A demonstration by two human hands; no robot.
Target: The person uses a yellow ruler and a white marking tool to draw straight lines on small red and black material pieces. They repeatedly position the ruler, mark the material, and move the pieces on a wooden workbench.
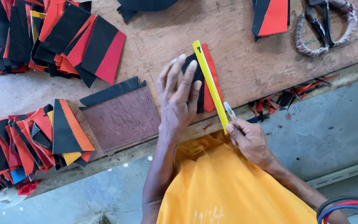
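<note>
From the head camera, the left hand lies flat with its fingers spread, pressing a black and red piece on the wooden worktop. A yellow ruler lies across this piece. The right hand has its fingers closed around a small pale cutter at the ruler's near end. Piles of black and red pieces lie at the left, scissors at the far right.
</note>
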